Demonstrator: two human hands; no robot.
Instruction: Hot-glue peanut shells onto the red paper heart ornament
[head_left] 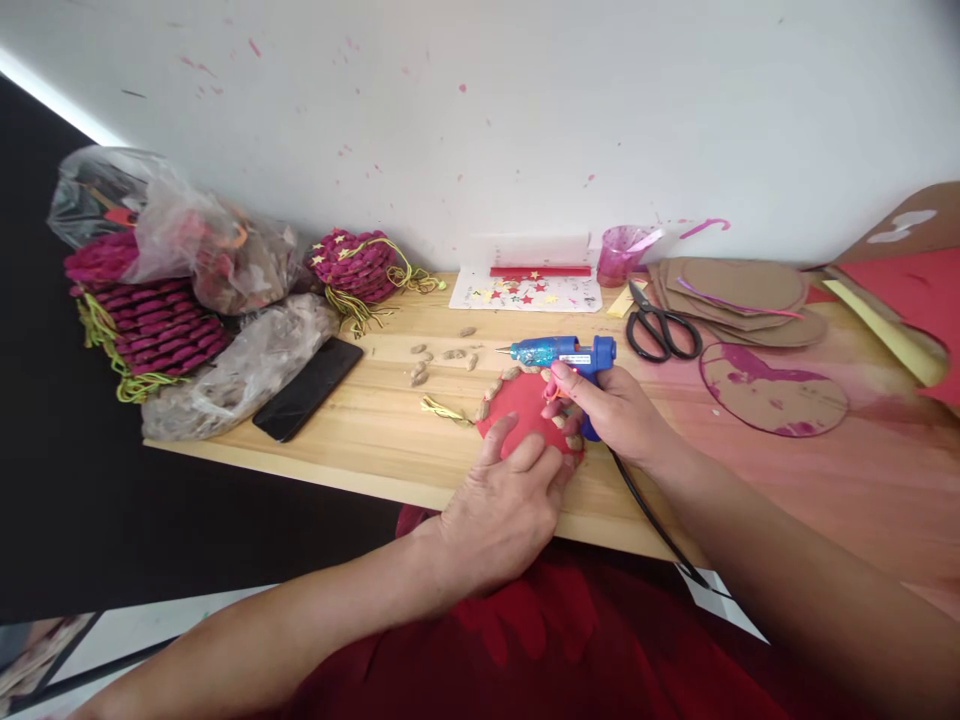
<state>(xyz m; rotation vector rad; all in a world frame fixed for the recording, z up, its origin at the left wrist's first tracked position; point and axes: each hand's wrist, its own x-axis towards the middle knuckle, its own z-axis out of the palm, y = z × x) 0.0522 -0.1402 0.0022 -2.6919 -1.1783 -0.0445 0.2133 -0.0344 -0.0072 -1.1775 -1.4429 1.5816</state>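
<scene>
The work in hand looks partway along. A red disc (517, 400) lies near the front edge of the table (397, 450), under the person's hands. Peanuts (495, 386) sit along its left and far rim, and a few more show at its right side. The middle is bare red, and the near edge is hidden by the left hand (510, 495), so whether the ring closes there cannot be told.

The left hand lies over the near part of the disc with its fingers curled in; whether it pinches anything cannot be seen. The right hand (619, 410) is wrapped around a blue glue gun (544, 350), whose nozzle points left, beyond the disc's far rim.

Several loose peanuts (454, 354) lie on the table past the disc, apparently unused stock. A yellow tassel (442, 410) lies at the disc's left edge; whether it is fixed on cannot be told.

Farther back, a purple bumpy piece (349, 265) bears stars and yellow cord, and seems more complete. Small stars (527, 300) lie on a paper sheet (469, 292); none show on the disc's visible part.
</scene>
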